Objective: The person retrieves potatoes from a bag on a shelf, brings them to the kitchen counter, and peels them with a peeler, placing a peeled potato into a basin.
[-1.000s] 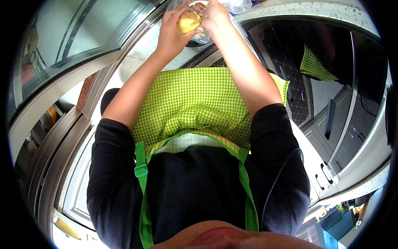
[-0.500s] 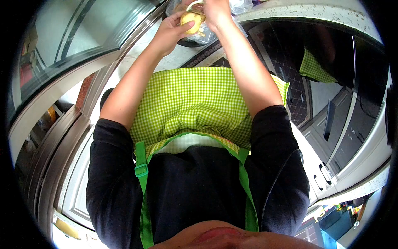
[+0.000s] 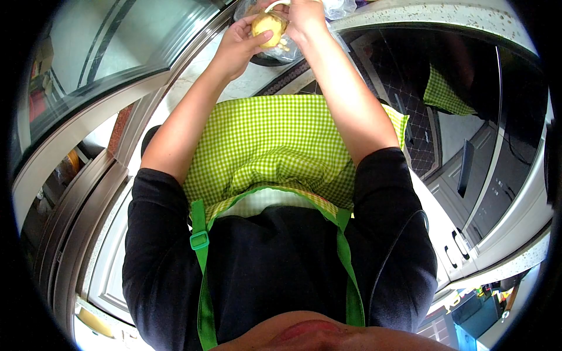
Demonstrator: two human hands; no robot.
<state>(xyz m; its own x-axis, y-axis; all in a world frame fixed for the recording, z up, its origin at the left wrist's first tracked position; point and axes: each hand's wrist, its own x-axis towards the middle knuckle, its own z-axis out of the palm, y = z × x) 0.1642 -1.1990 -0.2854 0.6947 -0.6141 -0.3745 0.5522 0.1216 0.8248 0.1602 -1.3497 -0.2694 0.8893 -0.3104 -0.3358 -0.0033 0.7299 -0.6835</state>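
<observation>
Near the top edge, my left hand [image 3: 239, 42] grips a partly peeled yellow potato [image 3: 268, 29], the thumb lying across its near side. Patches of brown skin show on the potato's right side. My right hand [image 3: 307, 19] is closed around a peeler with a curved white frame [image 3: 275, 5], held against or just above the far side of the potato. The fingers of that hand hide most of the peeler. Under both hands lies a clear plastic bag [image 3: 288, 54], and small pale peelings hang or lie just below the potato.
A dark rounded rim [image 3: 266, 61] shows beneath the bag. On the right is a glossy black panel [image 3: 480, 76] with a pale speckled edge [image 3: 433, 19]. A glass sliding window [image 3: 129, 47] stands left. My green checked apron [image 3: 269, 128] hangs below my forearms.
The potato has turned slightly in my left hand and risen a little. My right hand and the peeler have shifted slightly over it.
</observation>
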